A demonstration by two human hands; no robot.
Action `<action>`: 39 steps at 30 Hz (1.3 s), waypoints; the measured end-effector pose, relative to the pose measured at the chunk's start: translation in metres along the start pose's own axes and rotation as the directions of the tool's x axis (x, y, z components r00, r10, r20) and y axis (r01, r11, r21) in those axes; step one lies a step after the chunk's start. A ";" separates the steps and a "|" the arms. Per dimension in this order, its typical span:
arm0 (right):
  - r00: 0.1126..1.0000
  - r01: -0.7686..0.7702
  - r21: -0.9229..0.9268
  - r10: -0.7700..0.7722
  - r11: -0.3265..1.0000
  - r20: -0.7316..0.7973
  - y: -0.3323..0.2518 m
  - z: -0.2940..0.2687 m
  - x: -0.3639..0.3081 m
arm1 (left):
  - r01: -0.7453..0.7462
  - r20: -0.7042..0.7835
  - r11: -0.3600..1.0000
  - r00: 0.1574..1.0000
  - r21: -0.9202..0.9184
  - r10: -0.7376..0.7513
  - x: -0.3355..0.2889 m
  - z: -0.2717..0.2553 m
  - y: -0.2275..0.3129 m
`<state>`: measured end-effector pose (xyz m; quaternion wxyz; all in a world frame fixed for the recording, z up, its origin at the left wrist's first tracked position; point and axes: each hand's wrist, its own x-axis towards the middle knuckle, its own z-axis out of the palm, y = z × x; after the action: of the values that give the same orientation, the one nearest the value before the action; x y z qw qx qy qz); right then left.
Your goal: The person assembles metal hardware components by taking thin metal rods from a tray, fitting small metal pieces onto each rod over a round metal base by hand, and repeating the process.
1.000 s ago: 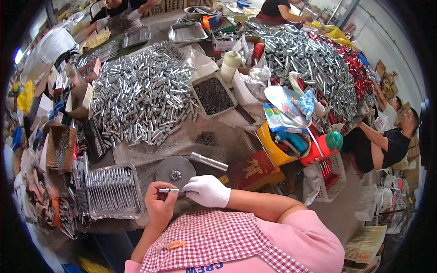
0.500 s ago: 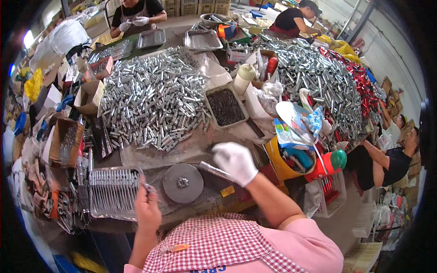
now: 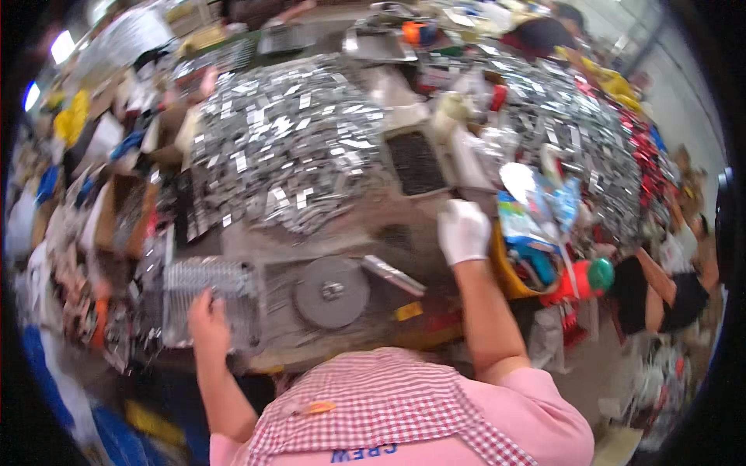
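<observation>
Motion smears the picture. My bare left hand (image 3: 210, 325) is over the front of a shallow tray (image 3: 247, 329) with a row of slim metal parts. Its fingers are bunched around something small and dark that I cannot make out. My right hand (image 3: 465, 231), in a white glove, is beside a yellow bucket (image 3: 500, 260), below a tray of small dark pieces (image 3: 420, 167). Its fingers are blurred, so I cannot see whether it holds anything. Between my hands lie a round grey disc (image 3: 331, 293) and a silver metal tube (image 3: 394, 276), both untouched.
A large heap of short metal pieces (image 3: 287, 140) covers the table's middle left. Another metal heap (image 3: 567, 140) lies right, with red parts (image 3: 649, 159) beyond. Cardboard boxes (image 3: 124, 210) crowd the left edge. A red-and-green container (image 3: 579, 281) adjoins the bucket. Other people (image 3: 672, 303) are at the right.
My right hand has moved right, away from the metal tube, toward the yellow bucket. My left hand has moved left over the parts tray. The whole view has shifted and blurred.
</observation>
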<state>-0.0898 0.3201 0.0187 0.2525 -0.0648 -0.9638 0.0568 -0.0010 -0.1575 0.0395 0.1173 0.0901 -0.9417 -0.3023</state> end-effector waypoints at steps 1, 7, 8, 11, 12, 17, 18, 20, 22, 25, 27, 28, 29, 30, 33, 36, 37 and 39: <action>0.996 0.006 -0.144 0.007 0.990 0.089 0.016 0.002 0.002 | -0.027 -0.004 1.000 1.000 0.014 0.027 0.002 0.003 0.002; 0.918 -0.219 -0.269 0.291 0.938 0.270 0.040 0.002 0.007 | 0.086 0.062 0.994 0.995 -0.066 -0.082 0.018 0.016 0.028; 0.904 -0.209 -0.295 0.299 0.933 0.305 0.034 0.001 0.009 | 0.122 0.088 0.987 0.990 -0.108 -0.113 0.019 0.018 0.028; 0.898 -0.194 -0.279 0.285 0.940 0.334 0.027 0.006 0.011 | 0.125 0.101 0.986 0.988 -0.110 -0.114 0.020 0.019 0.035; 0.900 -0.193 -0.277 0.283 0.941 0.333 0.029 0.009 0.014 | 0.123 0.106 0.986 0.988 -0.114 -0.111 0.024 0.022 0.043; 0.895 -0.184 -0.320 0.293 0.930 0.336 0.034 0.015 0.019 | 0.056 0.163 0.998 0.985 0.036 -0.061 0.038 0.040 0.058; 0.895 -0.195 -0.332 0.306 0.923 0.325 0.037 0.017 0.020 | 0.029 0.169 0.992 0.984 0.120 -0.049 0.041 0.045 0.059; 0.893 -0.199 -0.297 0.297 0.934 0.338 0.037 0.020 0.018 | 0.013 0.149 0.995 0.988 0.095 -0.027 0.043 0.049 0.053; 0.895 -0.193 -0.318 0.300 0.928 0.331 0.034 0.021 0.019 | 0.044 0.168 0.993 0.984 0.111 -0.062 0.044 0.044 0.057; 0.869 -0.240 -0.317 0.349 0.917 0.350 0.030 0.016 0.026 | -0.005 0.141 0.993 0.990 0.114 -0.011 0.048 0.042 0.054; 0.832 -0.235 -0.353 0.375 0.906 0.409 0.027 0.015 0.025 | -0.033 0.150 0.993 0.989 0.109 0.016 0.051 0.043 0.061; 0.809 -0.243 -0.362 0.394 0.900 0.437 0.023 0.013 0.026 | -0.042 0.149 0.997 0.988 0.062 0.032 0.053 0.045 0.066; 0.799 -0.244 -0.362 0.398 0.900 0.451 0.023 0.012 0.028 | -0.051 0.148 0.999 0.988 0.016 0.048 0.056 0.049 0.071; 0.802 -0.247 -0.359 0.398 0.900 0.446 0.021 0.011 0.029 | -0.056 0.143 0.998 0.988 0.016 0.053 0.060 0.051 0.077; 0.780 -0.306 -0.342 0.440 0.888 0.444 0.020 0.004 0.033 | -0.307 0.179 0.952 0.937 0.013 0.300 0.082 0.070 0.100; 0.736 -0.328 -0.396 0.495 0.858 0.463 0.026 0.010 0.037 | -0.521 0.131 0.841 0.853 0.145 0.505 0.115 0.105 0.106; 0.727 -0.330 -0.404 0.502 0.853 0.469 0.027 0.009 0.040 | -0.527 0.125 0.837 0.849 0.144 0.513 0.126 0.116 0.101; 0.707 -0.294 -0.422 0.493 0.857 0.508 0.034 0.012 0.044 | -0.552 0.326 0.780 0.826 0.296 0.460 0.142 0.138 0.097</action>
<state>-0.1306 0.3591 0.0247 -0.0973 -0.2890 -0.9521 -0.0243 -0.1846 -0.0382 0.0113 0.0623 -0.1836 -0.9777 -0.0808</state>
